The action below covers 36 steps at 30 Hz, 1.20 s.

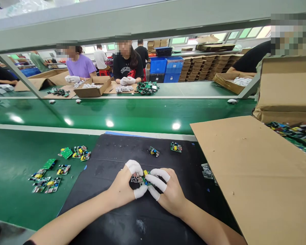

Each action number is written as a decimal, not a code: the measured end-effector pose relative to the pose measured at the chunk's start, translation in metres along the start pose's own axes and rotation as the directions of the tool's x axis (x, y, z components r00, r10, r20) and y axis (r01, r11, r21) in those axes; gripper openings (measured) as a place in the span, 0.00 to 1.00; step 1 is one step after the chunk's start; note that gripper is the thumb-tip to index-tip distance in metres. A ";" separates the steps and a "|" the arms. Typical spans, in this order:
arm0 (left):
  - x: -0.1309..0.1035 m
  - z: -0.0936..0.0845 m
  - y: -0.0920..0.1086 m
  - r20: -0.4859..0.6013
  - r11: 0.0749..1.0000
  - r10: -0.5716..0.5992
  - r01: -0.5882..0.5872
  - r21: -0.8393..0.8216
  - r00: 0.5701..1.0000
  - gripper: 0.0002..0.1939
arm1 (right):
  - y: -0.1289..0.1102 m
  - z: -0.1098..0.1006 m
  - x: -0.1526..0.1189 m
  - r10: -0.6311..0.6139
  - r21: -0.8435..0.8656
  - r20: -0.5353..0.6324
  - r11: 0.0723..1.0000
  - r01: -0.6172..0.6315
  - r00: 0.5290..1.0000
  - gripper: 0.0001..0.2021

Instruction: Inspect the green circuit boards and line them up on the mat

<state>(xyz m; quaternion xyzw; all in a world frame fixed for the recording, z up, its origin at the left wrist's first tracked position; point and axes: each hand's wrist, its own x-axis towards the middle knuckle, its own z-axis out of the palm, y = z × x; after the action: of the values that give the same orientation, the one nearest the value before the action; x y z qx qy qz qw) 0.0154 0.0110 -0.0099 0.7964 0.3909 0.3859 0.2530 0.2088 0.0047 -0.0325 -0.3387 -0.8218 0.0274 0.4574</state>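
Note:
Between my two hands, over a black mat (112, 156), is a small green circuit board (144, 179) with a yellow part and a blue part on it. My left hand (126, 183), with white finger cots on its fingertips, pinches the board's left side, where copper-coloured and metal parts show. The cot-covered fingers of my right hand (165, 190) close on its right side. Fingers hide much of the board. Beyond my hands, two similar circuit boards lie on the mat, one dark (154, 151) and one green (176, 147).
Several circuit boards (52, 184) lie on the green bench at left. A cardboard sheet (265, 170) slants along the right, beside a box of boards (295, 132). A green conveyor belt (132, 114) crosses ahead, under a metal beam (142, 20). Co-workers (127, 64) sit across it.

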 end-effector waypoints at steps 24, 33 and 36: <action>-0.012 0.013 0.001 -0.159 0.967 0.209 -0.228 -0.111 0.965 0.11 | -0.001 0.002 0.001 0.095 0.292 0.133 0.947 -0.130 0.987 0.10; -0.009 0.011 -0.001 -0.062 0.995 0.098 -0.098 0.001 0.993 0.07 | -0.001 -0.001 0.003 0.069 0.235 0.062 0.969 -0.082 0.996 0.14; -0.009 0.011 -0.004 -0.056 0.990 0.091 -0.084 0.111 0.994 0.07 | 0.000 0.000 -0.003 0.028 0.156 0.016 0.987 -0.030 0.999 0.19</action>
<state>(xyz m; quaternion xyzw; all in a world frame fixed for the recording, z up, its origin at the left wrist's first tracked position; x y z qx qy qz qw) 0.0191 0.0048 -0.0227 0.8133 0.3836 0.3986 0.1801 0.2096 0.0029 -0.0342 -0.3133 -0.8153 0.1007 0.4764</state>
